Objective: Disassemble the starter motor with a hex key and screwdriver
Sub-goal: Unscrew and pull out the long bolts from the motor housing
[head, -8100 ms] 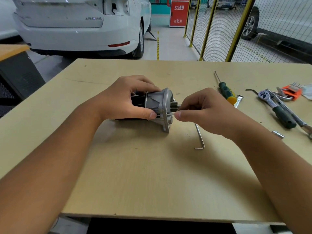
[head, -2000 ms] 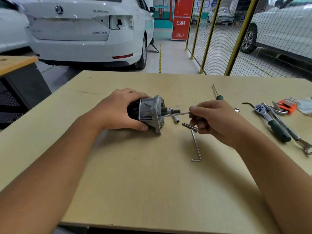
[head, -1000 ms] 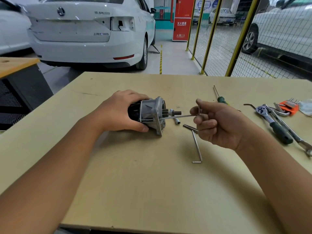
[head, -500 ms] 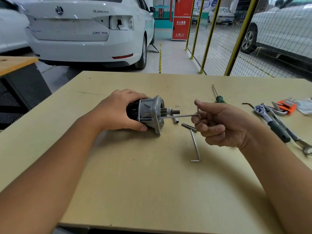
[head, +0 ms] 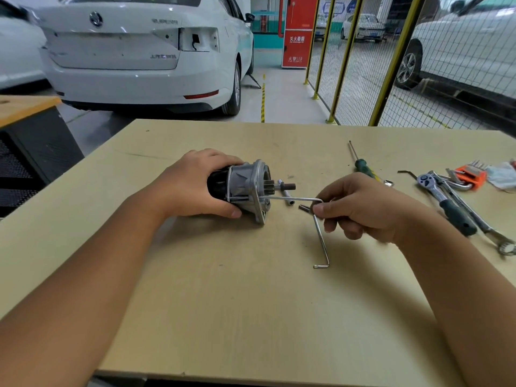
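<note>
Your left hand (head: 192, 185) wraps the black-and-grey metal starter motor (head: 241, 188) lying on the pale wooden surface (head: 251, 303). Your right hand (head: 360, 208) pinches the thin silver L-shaped hex key (head: 290, 199) seated at the flange; keep it square, turn steadily.

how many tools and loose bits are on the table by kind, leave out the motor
Loose hex keys: 2, one in the right hand engaged at the motor flange, one lying on the table
Screwdriver: 1
Ratchet: 1
Spanner: 1
Orange hex key set: 1
Small loose metal pieces by the motor: 2
Total: 8
</note>
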Action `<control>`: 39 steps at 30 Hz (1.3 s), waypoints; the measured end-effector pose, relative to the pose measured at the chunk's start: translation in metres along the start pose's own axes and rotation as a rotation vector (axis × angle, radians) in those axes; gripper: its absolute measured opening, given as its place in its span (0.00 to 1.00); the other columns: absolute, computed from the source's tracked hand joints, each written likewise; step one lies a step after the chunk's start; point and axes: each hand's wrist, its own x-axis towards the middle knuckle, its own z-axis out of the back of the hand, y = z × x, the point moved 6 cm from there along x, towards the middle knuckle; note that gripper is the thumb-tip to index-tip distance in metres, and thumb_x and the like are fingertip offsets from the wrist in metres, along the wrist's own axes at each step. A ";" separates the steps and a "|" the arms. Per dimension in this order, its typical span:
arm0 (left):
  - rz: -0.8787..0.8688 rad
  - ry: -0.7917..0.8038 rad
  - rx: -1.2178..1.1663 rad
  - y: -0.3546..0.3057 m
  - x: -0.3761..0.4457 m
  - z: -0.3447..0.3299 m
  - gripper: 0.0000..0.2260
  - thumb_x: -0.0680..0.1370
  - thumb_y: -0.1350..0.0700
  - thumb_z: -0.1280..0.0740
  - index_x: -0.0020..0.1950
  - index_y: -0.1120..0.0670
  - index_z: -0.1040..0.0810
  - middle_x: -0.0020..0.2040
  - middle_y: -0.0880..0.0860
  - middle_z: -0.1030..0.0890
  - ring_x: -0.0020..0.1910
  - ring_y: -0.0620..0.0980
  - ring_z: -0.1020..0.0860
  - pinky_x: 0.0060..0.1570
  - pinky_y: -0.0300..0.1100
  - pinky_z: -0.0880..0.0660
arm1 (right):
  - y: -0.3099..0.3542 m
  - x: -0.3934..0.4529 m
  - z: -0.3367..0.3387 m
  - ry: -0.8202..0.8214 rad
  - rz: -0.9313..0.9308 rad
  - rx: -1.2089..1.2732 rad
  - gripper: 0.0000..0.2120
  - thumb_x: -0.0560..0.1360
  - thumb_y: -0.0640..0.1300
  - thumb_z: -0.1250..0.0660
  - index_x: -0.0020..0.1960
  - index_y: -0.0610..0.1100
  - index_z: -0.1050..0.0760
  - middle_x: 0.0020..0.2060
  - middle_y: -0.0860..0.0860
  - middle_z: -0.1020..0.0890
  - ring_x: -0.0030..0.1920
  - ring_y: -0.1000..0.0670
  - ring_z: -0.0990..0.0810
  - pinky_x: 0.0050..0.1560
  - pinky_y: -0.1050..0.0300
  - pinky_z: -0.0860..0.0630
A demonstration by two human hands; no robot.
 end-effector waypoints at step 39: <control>-0.011 0.008 -0.002 0.000 0.001 -0.001 0.45 0.55 0.29 0.23 0.72 0.36 0.27 0.66 0.39 0.24 0.67 0.47 0.27 0.68 0.55 0.28 | 0.037 -0.012 0.008 -0.324 0.502 0.044 0.17 0.70 0.26 0.26 0.53 0.42 0.20 0.38 0.42 0.14 0.39 0.41 0.13 0.44 0.53 0.16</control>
